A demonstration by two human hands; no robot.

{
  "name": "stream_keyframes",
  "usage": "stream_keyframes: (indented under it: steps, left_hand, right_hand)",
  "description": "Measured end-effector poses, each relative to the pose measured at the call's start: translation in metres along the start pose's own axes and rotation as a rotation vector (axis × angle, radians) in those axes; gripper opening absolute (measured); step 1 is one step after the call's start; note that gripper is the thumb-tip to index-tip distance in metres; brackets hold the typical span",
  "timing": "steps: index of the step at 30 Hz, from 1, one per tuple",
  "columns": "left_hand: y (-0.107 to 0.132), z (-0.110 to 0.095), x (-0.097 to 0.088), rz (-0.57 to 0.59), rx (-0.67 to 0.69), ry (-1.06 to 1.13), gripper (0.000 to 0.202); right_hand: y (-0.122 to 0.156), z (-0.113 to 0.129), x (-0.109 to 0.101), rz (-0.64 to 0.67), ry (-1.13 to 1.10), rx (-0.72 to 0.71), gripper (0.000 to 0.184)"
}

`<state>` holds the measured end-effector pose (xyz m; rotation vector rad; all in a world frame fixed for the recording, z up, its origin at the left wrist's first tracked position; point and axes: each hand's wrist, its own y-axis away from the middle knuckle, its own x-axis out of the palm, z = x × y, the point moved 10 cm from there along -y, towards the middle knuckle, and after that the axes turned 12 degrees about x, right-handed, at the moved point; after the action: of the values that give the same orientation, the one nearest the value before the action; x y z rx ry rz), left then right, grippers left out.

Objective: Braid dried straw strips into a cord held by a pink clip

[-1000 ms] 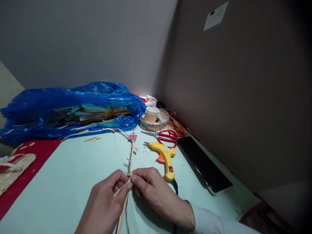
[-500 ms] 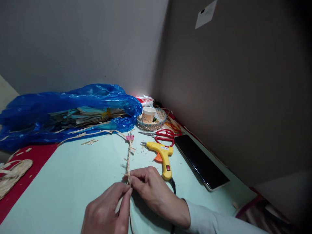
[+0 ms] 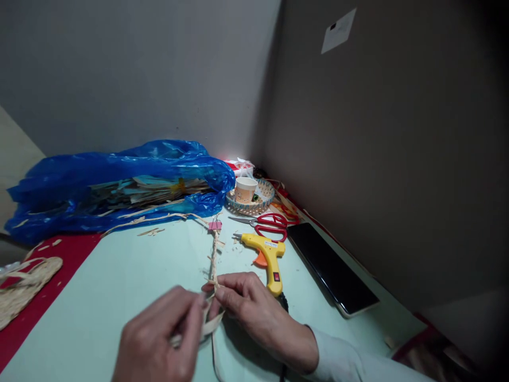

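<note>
A thin braid of pale dried plant strips [image 3: 214,260] runs toward me over the pale green table top, its far end under a pink binder clip [image 3: 215,226]. My right hand [image 3: 254,307] pinches the braid's near end between thumb and fingers. To its left, my left hand [image 3: 159,334], slightly blurred, is closed on a loose flat strip [image 3: 210,324] that curves out from the braid. Another strand hangs down between the hands toward the table's near side.
Right of the braid lie a yellow glue gun [image 3: 266,254], red-handled scissors [image 3: 272,225] and a black phone [image 3: 332,268]. Farther back, a paper cup [image 3: 245,190] stands in a woven basket [image 3: 267,192]. A blue plastic bag [image 3: 119,164] holds dried strips; a woven piece [image 3: 24,292] lies far left.
My left hand has moved left and away from the braid, drawing a strip outward into a wider curve. The right hand keeps its pinch. The whole view has shifted slightly.
</note>
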<state>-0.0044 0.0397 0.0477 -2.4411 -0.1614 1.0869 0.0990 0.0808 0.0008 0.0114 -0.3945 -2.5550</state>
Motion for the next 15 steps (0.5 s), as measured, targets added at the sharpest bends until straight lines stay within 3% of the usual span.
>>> stream_keyframes:
  steps: [2, 4, 6, 8, 15]
  left_hand:
    - [-0.008, 0.031, -0.009, -0.03, -0.265, 0.115, 0.018]
    - [-0.007, 0.049, 0.015, 0.11, -0.444, 0.395, 0.022]
    - [-0.003, 0.048, 0.045, 0.244, -0.509, 0.714, 0.024]
    - [0.003, 0.044, 0.064, 0.287, -0.537, 0.9, 0.024]
    - [0.014, 0.045, 0.083, 0.288, -0.651, 1.057, 0.047]
  right_hand:
    - [0.002, 0.0, 0.001, 0.008, 0.04, -0.012, 0.033]
    - [0.004, 0.001, 0.001, 0.014, 0.066, -0.033, 0.033]
    - [0.006, 0.003, 0.002, 0.03, 0.092, -0.058, 0.031]
    - [0.008, 0.005, 0.005, 0.049, 0.124, -0.079, 0.03]
    - [0.009, 0.01, 0.005, 0.031, 0.248, -0.136, 0.028]
